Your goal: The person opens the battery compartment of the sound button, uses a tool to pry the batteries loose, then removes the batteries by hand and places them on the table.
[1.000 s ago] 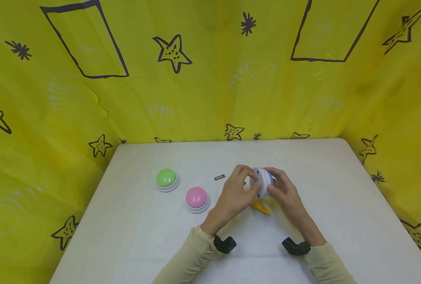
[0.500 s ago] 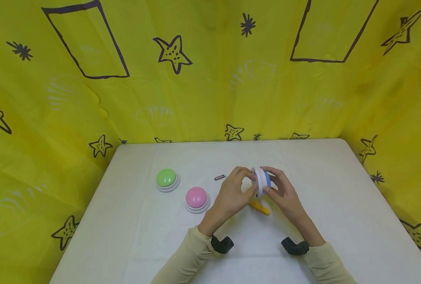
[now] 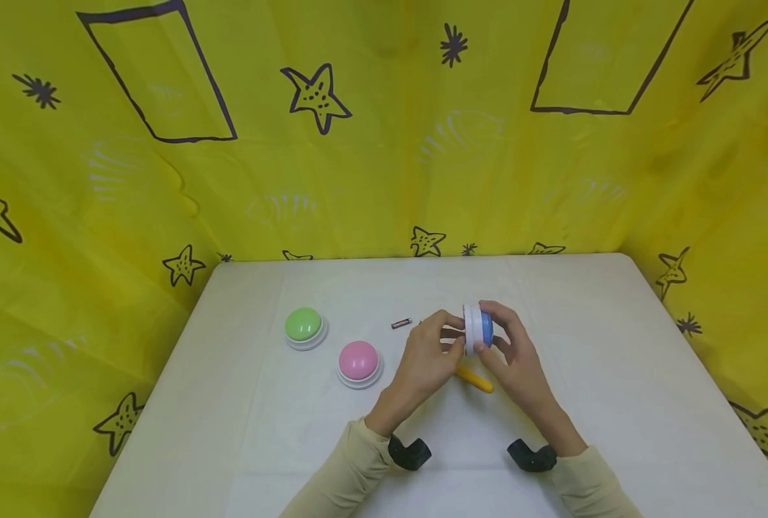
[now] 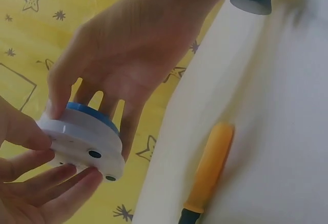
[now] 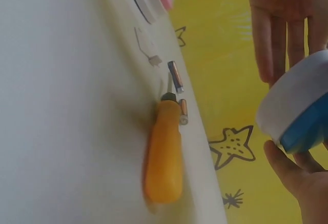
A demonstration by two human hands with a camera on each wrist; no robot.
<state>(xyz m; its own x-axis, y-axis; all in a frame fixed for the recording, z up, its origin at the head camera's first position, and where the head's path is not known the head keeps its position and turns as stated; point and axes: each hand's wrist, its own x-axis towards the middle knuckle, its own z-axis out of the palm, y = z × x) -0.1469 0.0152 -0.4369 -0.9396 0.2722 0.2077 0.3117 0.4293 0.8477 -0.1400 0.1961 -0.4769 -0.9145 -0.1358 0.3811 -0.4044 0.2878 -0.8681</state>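
Observation:
Upright on its edge above the table, a round white push button (image 3: 472, 329) with a blue dome is between both hands. My right hand (image 3: 520, 363) grips its rim from the dome side, thumb below and fingers around the far edge. My left hand (image 3: 419, 360) holds the flat base side with its thumb and fingertips. Dark round feet dot the white base in the left wrist view, where the fingertips cover part of it. Beneath the hands lies a screwdriver (image 5: 165, 155) with a yellow-orange handle; its thin shaft shows in the right wrist view.
Left of the hands stand a pink-domed button (image 3: 358, 361) and a green-domed button (image 3: 303, 325). One small battery (image 3: 401, 324) lies behind them; the right wrist view shows a second battery (image 5: 183, 112) and a small pale flat piece (image 5: 154, 60). A yellow patterned curtain (image 3: 384, 158) surrounds the white table.
The push button has turned so its base faces more to the left and its blue dome shows more. The left fingers have shifted slightly lower against the base; both hands keep hold.

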